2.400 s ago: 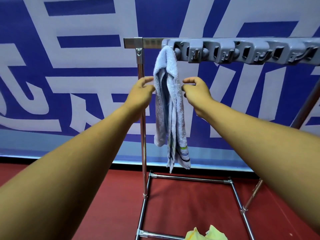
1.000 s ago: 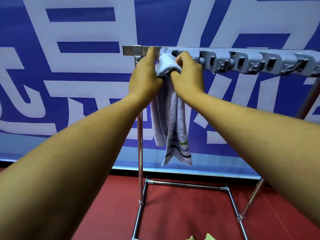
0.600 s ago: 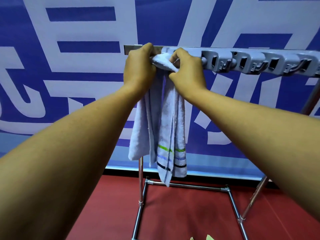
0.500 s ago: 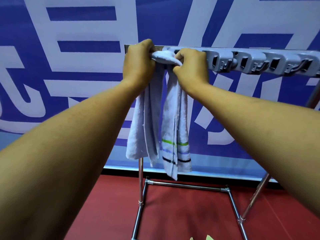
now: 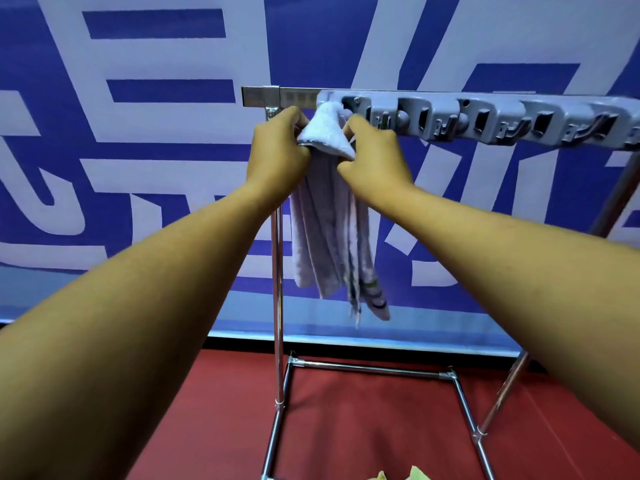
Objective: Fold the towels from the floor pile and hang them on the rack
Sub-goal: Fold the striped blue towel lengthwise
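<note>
A pale lilac towel (image 5: 329, 233) with green and dark stripes near its lower end hangs from the left end of the grey hook strip (image 5: 485, 119) on the metal rack (image 5: 277, 258). Its top bunches into a white peak just under the first hook. My left hand (image 5: 277, 154) grips the towel's top from the left. My right hand (image 5: 374, 157) pinches it from the right. Both hands sit just below the rack's top bar. A yellow-green towel (image 5: 398, 475) pokes in at the bottom edge, on the floor.
The rack's chrome base frame (image 5: 374, 370) lies on a red floor (image 5: 363, 427). A slanted chrome brace (image 5: 609, 209) runs down on the right. A blue and white banner wall (image 5: 138, 133) stands close behind the rack. Several empty hooks run to the right along the strip.
The hands rose from beside the hanging towel to its top and gripped it. The towel was spread over the bar, then gathered back into a narrow bunch under the first hook.
</note>
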Tool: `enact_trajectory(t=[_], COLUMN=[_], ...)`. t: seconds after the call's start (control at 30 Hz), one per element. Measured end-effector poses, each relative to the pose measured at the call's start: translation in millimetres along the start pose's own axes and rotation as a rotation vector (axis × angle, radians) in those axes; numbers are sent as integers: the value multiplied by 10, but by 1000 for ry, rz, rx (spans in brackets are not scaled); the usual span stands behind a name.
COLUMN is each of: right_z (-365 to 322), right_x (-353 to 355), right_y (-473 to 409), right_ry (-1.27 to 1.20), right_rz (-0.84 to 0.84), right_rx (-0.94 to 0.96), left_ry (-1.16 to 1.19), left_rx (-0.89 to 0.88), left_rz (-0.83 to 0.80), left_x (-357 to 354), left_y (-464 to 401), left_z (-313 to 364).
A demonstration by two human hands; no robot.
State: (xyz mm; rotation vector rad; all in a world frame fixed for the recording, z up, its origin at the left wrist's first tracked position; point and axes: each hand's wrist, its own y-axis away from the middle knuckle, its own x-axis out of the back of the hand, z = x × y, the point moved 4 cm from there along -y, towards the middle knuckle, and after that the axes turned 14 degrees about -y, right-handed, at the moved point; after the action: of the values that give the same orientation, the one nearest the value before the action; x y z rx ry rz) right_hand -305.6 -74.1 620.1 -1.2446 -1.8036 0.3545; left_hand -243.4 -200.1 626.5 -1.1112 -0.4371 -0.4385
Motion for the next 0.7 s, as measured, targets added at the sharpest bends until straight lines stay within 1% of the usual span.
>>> enact_trajectory(t=[0.2,0.33,0.4,0.53,0.63,0.7], right_z=[106,141,157,226,320,379], right_x=[-96,-139,-156,-195,-212,-224], right_y=[143,211,257,387,519,644], right_ry=[34,28,-4,-46,-72,-79], right_rz=[-81,-113,-127,-206,-251,-298], right_rx=[-32,-53,-65,-109,-148,-177], left_ry=[-65,-56,-45,54,44,14], left_rx=[-16,-4,11,53,67,107], left_rz=[-89,-119,-168,-278,-339,-406], left_x=[-84,-73,-82,-128,-137,-160], left_y=[146,271,342,571,746,858], left_z=[-40,-39,-43,-104,-126,-155])
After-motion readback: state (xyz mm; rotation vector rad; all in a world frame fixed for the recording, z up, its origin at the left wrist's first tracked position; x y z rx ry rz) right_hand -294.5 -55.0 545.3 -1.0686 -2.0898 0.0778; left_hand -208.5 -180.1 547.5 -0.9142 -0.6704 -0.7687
